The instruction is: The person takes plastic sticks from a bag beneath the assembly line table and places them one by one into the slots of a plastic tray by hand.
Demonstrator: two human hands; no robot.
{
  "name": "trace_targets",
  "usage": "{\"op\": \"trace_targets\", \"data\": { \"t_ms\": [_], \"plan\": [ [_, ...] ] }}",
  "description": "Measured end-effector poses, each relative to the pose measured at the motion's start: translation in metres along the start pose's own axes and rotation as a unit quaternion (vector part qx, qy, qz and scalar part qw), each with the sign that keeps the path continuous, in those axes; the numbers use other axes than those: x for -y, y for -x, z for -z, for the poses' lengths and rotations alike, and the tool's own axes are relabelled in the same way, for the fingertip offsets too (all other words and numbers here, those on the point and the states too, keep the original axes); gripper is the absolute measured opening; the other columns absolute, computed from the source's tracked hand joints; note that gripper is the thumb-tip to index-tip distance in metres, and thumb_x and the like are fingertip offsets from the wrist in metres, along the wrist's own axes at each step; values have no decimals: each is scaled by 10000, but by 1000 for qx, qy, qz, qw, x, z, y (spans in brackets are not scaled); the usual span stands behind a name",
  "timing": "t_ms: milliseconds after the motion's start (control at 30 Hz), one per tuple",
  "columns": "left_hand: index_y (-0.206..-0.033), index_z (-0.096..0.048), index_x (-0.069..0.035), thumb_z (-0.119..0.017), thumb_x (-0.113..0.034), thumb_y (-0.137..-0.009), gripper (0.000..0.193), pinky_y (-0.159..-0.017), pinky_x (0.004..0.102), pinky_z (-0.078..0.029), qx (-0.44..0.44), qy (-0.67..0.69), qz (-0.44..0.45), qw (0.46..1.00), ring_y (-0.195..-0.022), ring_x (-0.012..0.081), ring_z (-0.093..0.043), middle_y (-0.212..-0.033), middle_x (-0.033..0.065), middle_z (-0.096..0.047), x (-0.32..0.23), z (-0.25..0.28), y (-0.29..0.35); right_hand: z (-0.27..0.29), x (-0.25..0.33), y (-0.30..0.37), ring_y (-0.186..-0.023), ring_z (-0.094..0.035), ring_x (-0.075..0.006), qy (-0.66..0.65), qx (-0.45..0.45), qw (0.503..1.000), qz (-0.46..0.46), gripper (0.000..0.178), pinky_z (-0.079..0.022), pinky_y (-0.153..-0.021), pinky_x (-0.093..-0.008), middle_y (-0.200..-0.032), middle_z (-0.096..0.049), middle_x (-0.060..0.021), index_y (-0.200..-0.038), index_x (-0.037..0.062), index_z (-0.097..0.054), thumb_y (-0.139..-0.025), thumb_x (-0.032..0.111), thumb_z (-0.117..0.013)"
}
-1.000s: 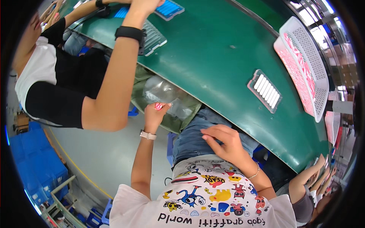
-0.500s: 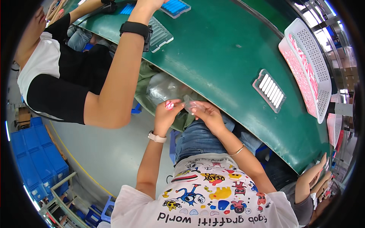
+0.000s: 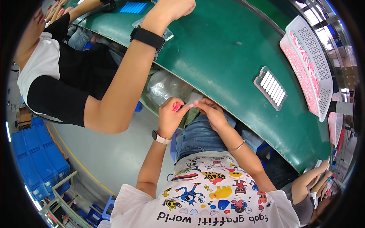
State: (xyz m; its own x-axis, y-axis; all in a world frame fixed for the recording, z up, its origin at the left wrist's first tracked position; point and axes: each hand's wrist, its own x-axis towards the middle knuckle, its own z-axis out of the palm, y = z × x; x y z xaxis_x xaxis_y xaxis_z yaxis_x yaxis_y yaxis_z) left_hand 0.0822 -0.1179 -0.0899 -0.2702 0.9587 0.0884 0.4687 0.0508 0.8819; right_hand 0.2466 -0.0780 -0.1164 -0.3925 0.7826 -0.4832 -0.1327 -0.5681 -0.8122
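Holds pink pieces (image 3: 176, 107) in the curled left hand (image 3: 169, 116); seems to pinch clear film (image 3: 195, 97) between its fingertips and those of the right hand (image 3: 213, 114), beside the green table (image 3: 216, 57). Best to pinch lightly, without loosening the curled fingers. Farther out, tray (image 3: 257, 81) of white sticks (image 3: 271, 87), white basket (image 3: 299, 79); off left, blue crates (image 3: 38, 154)
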Motion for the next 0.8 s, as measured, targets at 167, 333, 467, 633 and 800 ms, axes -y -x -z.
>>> {"op": "trace_targets", "data": {
  "t_ms": [167, 333, 467, 633, 800],
  "plan": [
    [-791, -601, -10, -780, -38, -711, 198, -517, 193, -339, 69, 135, 67, 986, -581, 33, -415, -638, -46, -495, 6, 16, 8, 35, -20, -26, -783, -540, -106, 144, -115, 981, 54, 156, -421, -710, -235, -891, -629, -24, -904, 59, -646, -852, 206, -662],
    [-841, -647, -5, -742, -68, -773, 133, -492, 199, -310, 84, 14, 26, 996, -561, 22, -389, -613, -49, -489, 8, 14, 7, 12, -9, -23, -883, -599, -203, 406, -50, 912, -25, 278, -461, -816, -302, -1005, -649, -99, -1045, -12, -627, -868, 201, -643],
    [-759, -613, 14, -702, -184, -835, 230, -477, 233, -335, 16, 108, 120, 987, -540, 39, -390, -564, -29, -478, 39, 0, 7, -5, 1, 0, -953, -615, -321, 446, 52, 882, 142, 382, -483, -873, -373, -1108, -605, -225, -1191, -55, -545, -848, 101, -602],
    [-600, -479, -56, -444, -336, -977, 471, -421, 229, -222, -25, 238, 226, 944, -455, 40, -309, -502, -48, -362, 60, 8, 3, 15, 86, 93, -1021, -585, -319, 486, 125, 747, 437, 412, -470, -856, -399, -1130, -602, -182, -1156, -19, -565, -777, 113, -659],
    [-578, -423, -98, -406, -363, -977, 480, -383, 221, -175, -4, 261, 289, 921, -402, 47, -268, -483, -44, -332, 88, -8, -4, 92, 167, 117, -1174, -480, -297, 710, -265, 580, 298, 703, -325, -993, -401, -1255, -532, -148, -1284, 1, -480, -679, 203, -777]
  ]
}}
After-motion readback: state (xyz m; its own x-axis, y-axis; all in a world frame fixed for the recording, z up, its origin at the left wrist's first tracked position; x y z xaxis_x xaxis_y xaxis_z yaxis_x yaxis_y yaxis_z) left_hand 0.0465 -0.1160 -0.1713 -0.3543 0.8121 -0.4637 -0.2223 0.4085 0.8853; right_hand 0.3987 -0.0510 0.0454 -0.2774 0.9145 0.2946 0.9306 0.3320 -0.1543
